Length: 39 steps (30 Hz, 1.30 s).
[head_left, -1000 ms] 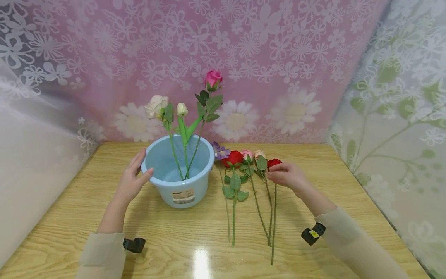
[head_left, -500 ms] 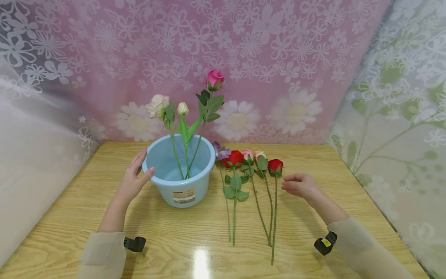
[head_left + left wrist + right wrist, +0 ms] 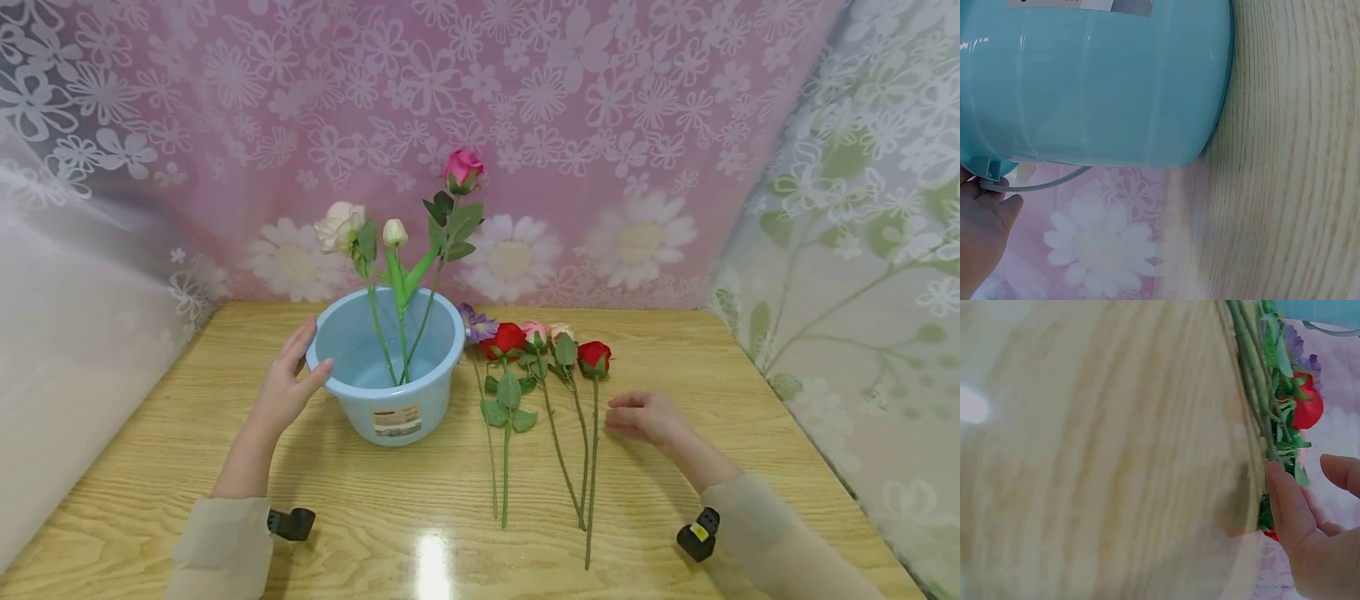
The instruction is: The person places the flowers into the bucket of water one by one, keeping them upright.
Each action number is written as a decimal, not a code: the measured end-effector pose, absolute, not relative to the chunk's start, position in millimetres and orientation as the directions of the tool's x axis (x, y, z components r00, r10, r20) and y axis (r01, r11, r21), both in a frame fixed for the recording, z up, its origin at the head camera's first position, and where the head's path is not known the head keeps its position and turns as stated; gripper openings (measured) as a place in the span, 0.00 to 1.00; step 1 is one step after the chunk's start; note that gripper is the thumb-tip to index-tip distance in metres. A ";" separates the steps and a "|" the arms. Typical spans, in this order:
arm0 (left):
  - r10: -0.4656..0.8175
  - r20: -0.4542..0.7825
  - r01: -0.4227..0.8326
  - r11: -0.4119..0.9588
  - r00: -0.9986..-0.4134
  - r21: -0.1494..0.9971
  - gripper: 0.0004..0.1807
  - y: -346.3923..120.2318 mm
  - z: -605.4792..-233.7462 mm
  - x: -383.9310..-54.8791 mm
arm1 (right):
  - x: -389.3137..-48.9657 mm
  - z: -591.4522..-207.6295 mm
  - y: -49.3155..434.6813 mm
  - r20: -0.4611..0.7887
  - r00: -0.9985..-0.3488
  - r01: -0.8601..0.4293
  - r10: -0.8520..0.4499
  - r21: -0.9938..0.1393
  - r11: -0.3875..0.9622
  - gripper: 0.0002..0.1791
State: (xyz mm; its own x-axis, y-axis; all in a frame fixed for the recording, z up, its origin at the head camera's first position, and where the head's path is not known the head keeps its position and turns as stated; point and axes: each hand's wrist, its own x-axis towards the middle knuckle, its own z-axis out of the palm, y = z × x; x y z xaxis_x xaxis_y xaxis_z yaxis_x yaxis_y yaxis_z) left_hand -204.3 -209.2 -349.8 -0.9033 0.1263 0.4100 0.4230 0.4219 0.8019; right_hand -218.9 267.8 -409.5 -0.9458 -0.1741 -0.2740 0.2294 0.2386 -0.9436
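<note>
A light blue plastic bucket (image 3: 420,408) stands on the table. In it lean a white flower (image 3: 341,227), a white tulip (image 3: 394,233) and a bright pink rose (image 3: 463,169). My left hand (image 3: 288,383) holds the bucket's left rim, its fingertips beside the handle joint in the left wrist view. My right hand (image 3: 656,421) hovers just right of the nearest red rose (image 3: 594,357), holding nothing. In the right wrist view its thumb and fingers stand apart. Left of that rose lie a peach rose (image 3: 561,333) and a light pink rose (image 3: 534,333).
Another red rose (image 3: 504,340) and a purple flower (image 3: 477,323) lie beside the bucket, stems toward the near side. The wooden table (image 3: 375,517) meets a pink flowered curtain (image 3: 585,125) behind. A pale leaf-patterned curtain (image 3: 862,333) flanks it on the right.
My right hand has drawn away from the rightmost red rose's head, then slightly toward me, leaving the rose on the table. My left hand and the bucket stay put.
</note>
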 end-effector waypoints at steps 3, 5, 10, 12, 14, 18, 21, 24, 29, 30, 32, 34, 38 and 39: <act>0.122 0.404 0.415 0.435 -0.906 0.799 0.34 -211.8 -353.4 -207.0 | -217.8 -413.4 268.1 -0.287 -0.939 0.241 -0.190 -0.943 0.229 0.23; 0.121 0.403 0.413 0.432 -0.907 0.801 0.35 -213.9 -356.2 -209.3 | -217.4 -414.9 267.8 -0.298 -0.934 0.256 -0.198 -0.943 0.213 0.24; 0.118 0.401 0.411 0.436 -0.908 0.801 0.34 -210.7 -351.1 -205.7 | -218.7 -417.8 266.4 -0.318 -0.924 0.276 -0.211 -0.939 0.207 0.25; 0.117 0.400 0.409 0.443 -0.909 0.798 0.34 -208.7 -348.3 -203.3 | -219.6 -419.4 265.7 -0.322 -0.924 0.280 -0.206 -0.937 0.208 0.25; 0.114 0.400 0.406 0.451 -0.910 0.795 0.34 -208.1 -347.5 -202.5 | -220.6 -420.7 265.0 -0.327 -0.922 0.287 -0.207 -0.936 0.203 0.25; 0.113 0.405 0.410 0.447 -0.907 0.795 0.34 -207.4 -346.6 -201.3 | -222.6 -422.2 263.5 -0.347 -0.917 0.310 -0.197 -0.931 0.193 0.25; 0.113 0.404 0.410 0.447 -0.908 0.795 0.34 -207.4 -346.9 -201.1 | -223.9 -422.6 261.9 -0.365 -0.914 0.331 -0.179 -0.924 0.190 0.25; 0.115 0.401 0.408 0.444 -0.909 0.798 0.34 -209.0 -349.5 -202.8 | -224.8 -422.2 260.0 -0.383 -0.910 0.351 -0.160 -0.915 0.197 0.26; 0.117 0.410 0.418 0.435 -0.905 0.798 0.35 -217.7 -363.1 -213.5 | -227.2 -423.7 255.9 -0.410 -0.904 0.383 -0.117 -0.902 0.199 0.26; 0.119 0.414 0.423 0.433 -0.902 0.796 0.35 -219.2 -365.7 -215.5 | -227.7 -424.4 255.3 -0.412 -0.904 0.385 -0.114 -0.900 0.202 0.26; 0.120 0.416 0.425 0.432 -0.901 0.795 0.36 -221.6 -369.9 -218.7 | -228.2 -425.4 254.4 -0.413 -0.904 0.385 -0.112 -0.899 0.208 0.26; 0.121 0.418 0.427 0.431 -0.900 0.795 0.36 -222.3 -371.4 -219.6 | -228.5 -426.5 254.0 -0.410 -0.905 0.381 -0.115 -0.900 0.213 0.27; 0.121 0.420 0.429 0.433 -0.899 0.793 0.36 -222.1 -371.8 -219.8 | -228.9 -427.9 254.1 -0.407 -0.906 0.379 -0.114 -0.902 0.207 0.27; 0.121 0.421 0.429 0.435 -0.899 0.792 0.36 -222.0 -371.8 -220.0 | -229.0 -428.0 254.2 -0.406 -0.907 0.378 -0.114 -0.902 0.208 0.27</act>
